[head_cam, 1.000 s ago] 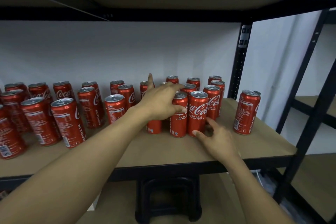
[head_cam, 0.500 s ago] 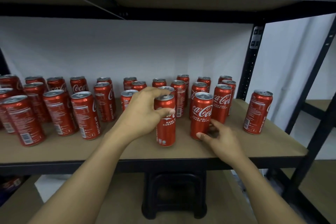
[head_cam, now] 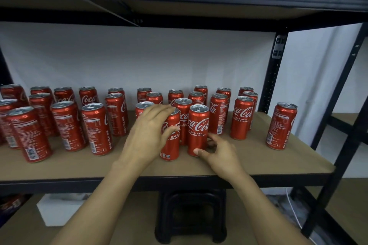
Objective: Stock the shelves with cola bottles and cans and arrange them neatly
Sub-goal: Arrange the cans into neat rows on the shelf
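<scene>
Head view: left hand (head_cam: 148, 133) grips upright red aluminium cola can (head_cam: 171, 145). Right hand (head_cam: 219, 155) pinches base of neighbouring red can (head_cam: 198, 131), touching its right side.

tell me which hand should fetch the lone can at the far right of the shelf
Right. The right hand, pinching the right-front can low, lies nearer the lone can over bare shelf; the left hand grips the left-front can and would probably cross over.

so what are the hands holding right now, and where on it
Each holds one cola can. The left hand grips the left can round its upper half; the right hand pinches the right can near its base.
</scene>
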The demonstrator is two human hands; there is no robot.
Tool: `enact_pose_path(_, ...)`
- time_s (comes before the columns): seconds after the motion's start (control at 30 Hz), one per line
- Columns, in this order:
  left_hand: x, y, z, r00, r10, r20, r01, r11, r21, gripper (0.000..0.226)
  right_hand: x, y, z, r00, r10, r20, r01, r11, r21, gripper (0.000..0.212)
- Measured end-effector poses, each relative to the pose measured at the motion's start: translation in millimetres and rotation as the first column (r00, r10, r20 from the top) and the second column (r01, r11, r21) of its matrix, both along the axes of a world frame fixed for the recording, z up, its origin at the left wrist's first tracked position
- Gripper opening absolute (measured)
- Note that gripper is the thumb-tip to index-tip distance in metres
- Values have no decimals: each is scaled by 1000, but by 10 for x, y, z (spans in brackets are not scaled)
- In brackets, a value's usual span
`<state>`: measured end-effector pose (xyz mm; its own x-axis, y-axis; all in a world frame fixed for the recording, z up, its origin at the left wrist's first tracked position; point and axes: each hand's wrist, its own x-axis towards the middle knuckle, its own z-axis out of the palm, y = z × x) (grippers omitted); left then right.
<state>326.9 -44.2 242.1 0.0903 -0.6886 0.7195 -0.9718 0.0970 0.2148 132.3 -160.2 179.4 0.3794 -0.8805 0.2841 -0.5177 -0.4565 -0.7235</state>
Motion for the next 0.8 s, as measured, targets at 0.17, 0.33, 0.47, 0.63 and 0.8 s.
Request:
enact_pose_path(0.17,79,-17,73,985,74,157,-74,997,-10,54,61,-14,-33,999,-38,-30,37,998,-50,76)
enact_pose_path(0.33,139,-81,57,993,43,106,-44,999,1,53,108,-21,-35,998,-51,-37,48,996,-74,73)
enact_pose_path(0.47,144,-82,104,995,61,80,-64,997,45,55,106,-26,-50,998,-52,-34,49,996,-81,72)
enact_pose_path(0.63,155,-123,251,999,21,30,-23,997,70,51,84,-44,-33,999,-28,-37,26,998,-63,73)
enact_pose_path(0.8,8,-362,533,997,-57,61,47,988,148,54,-131,-123,38,998,-24,51,26,999,-43,67)
